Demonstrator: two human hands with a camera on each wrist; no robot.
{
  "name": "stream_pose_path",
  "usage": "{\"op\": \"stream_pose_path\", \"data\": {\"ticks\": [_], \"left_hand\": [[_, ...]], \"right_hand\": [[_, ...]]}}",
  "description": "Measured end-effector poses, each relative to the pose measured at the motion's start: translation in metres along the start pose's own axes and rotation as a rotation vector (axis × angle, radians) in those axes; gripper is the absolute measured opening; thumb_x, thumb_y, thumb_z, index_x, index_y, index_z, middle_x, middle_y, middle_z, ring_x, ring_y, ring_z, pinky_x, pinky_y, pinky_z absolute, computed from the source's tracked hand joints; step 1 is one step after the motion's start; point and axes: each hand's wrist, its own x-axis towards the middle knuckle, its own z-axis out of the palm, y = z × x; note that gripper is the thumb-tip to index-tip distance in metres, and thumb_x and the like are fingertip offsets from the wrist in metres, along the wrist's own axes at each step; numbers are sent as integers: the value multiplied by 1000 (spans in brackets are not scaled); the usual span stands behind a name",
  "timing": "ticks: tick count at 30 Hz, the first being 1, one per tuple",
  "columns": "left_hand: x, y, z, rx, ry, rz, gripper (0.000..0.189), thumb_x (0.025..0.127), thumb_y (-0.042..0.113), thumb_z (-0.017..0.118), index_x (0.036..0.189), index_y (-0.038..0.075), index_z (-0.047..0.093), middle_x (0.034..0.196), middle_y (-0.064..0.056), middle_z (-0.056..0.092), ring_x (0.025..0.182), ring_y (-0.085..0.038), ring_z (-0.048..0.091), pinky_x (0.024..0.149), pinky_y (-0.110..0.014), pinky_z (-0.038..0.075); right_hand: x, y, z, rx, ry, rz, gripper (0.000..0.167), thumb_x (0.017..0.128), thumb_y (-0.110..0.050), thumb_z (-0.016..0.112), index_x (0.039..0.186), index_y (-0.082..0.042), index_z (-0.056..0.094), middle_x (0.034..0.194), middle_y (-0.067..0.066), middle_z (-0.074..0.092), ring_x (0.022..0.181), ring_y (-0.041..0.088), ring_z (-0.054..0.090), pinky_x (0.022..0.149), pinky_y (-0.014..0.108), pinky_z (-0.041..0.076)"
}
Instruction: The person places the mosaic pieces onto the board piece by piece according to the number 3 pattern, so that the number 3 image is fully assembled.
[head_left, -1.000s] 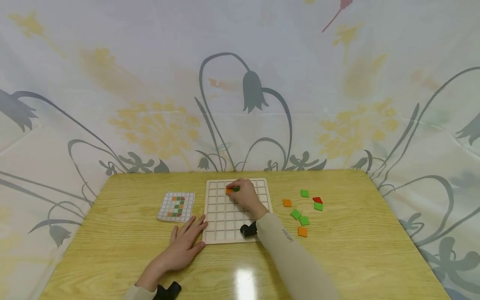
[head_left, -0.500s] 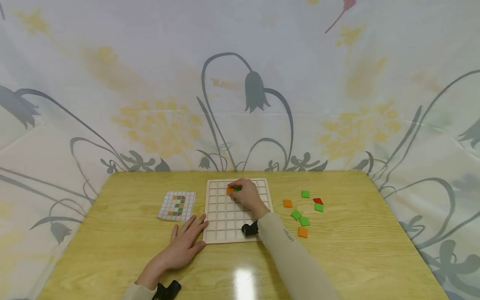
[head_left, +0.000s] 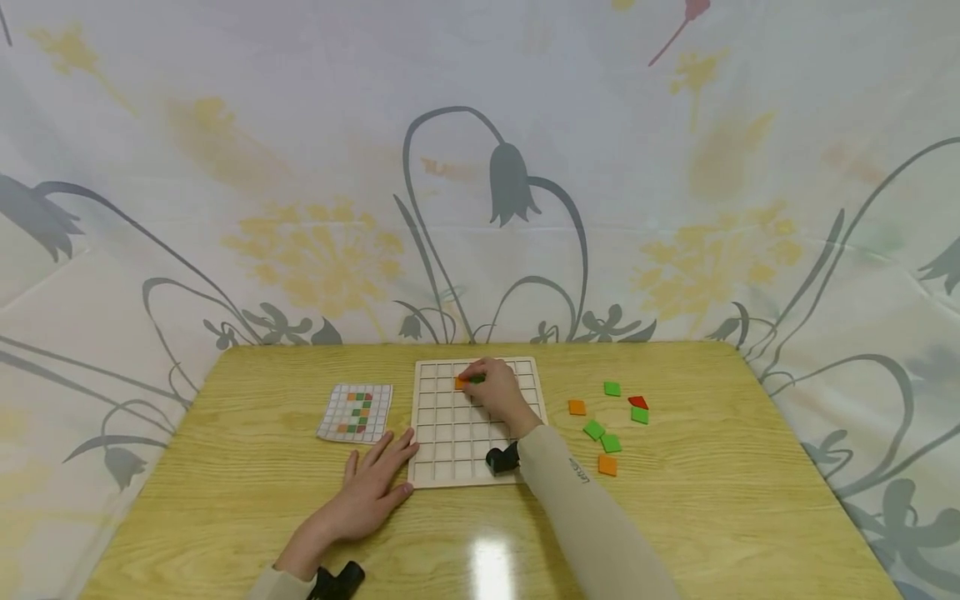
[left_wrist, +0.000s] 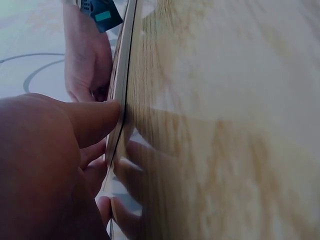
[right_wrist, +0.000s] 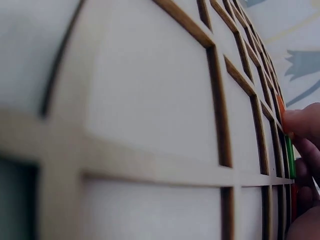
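The right hand [head_left: 498,392] has its fingers bent, touching an orange tile [head_left: 460,384] in the upper part of the gridded board [head_left: 444,452]; whether its grip pinches the tile or only presses it, I cannot tell. A green tile [right_wrist: 291,157] sits just beside it. The left hand [head_left: 363,500] lies with fingers spread at the board's left edge, near a patterned card [head_left: 356,412]. Loose tiles [head_left: 611,443] lie on the table [head_left: 712,500].

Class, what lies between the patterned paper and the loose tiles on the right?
The gridded board lies between the patterned paper and the loose tiles, with the right hand over its upper part; the head view shows this.
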Motion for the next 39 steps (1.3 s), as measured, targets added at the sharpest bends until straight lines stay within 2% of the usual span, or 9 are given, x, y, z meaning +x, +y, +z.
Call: {"op": "stream_pose_path", "data": {"ticks": [15, 22, 28, 31, 35, 39], "left_hand": [[-2, 1, -1, -1, 5, -7, 57, 104, 25, 55, 156, 12, 35, 166, -2, 14, 151, -36, 3, 106, -74, -8], [-1, 0, 0, 0, -3, 5, 58, 105, 26, 53, 157, 13, 33, 166, -2, 14, 151, -35, 2, 106, -74, -8], [-2, -1, 1, 20, 0, -3, 58, 105, 25, 53, 158, 14, 31, 166, -1, 12, 151, -34, 1, 106, -73, -8], [-2, -1, 1, 27, 9, -1, 58, 105, 25, 53, 158, 14, 32, 166, -1, 13, 151, -34, 2, 107, -73, -7], [-2, -1, 1, 25, 13, 4, 58, 105, 23, 53, 157, 13, 33, 166, -2, 14, 151, -35, 3, 106, -73, -7], [-2, 2, 1, 29, 15, 21, 57, 105, 23, 53, 157, 12, 33, 166, -4, 15, 151, -36, 4, 106, -74, -7]], "right_hand": [[0, -5, 3, -1, -2, -15, 14, 92, -7, 71, 104, -6, 79, 119, 10, 64, 121, 34, 51, 102, 49, 42], [-1, 2, -4, 116, 4, 20, 21, 93, -5, 68, 113, -6, 75, 123, 9, 65, 114, 30, 59, 92, 43, 51], [3, 2, -17, 230, -23, 46, 28, 95, -1, 63, 122, -4, 71, 123, 12, 67, 108, 27, 62, 83, 37, 54], [4, 0, -24, 253, -16, 43, 30, 95, 3, 62, 124, -1, 69, 121, 14, 69, 108, 28, 63, 84, 37, 55], [2, -1, -34, 220, 7, 26, 31, 96, 4, 61, 126, 1, 68, 119, 14, 69, 110, 30, 63, 89, 38, 54], [-8, 7, -48, 151, 41, -5, 31, 96, 4, 61, 126, 2, 67, 115, 14, 70, 108, 30, 63, 89, 40, 54]]}}
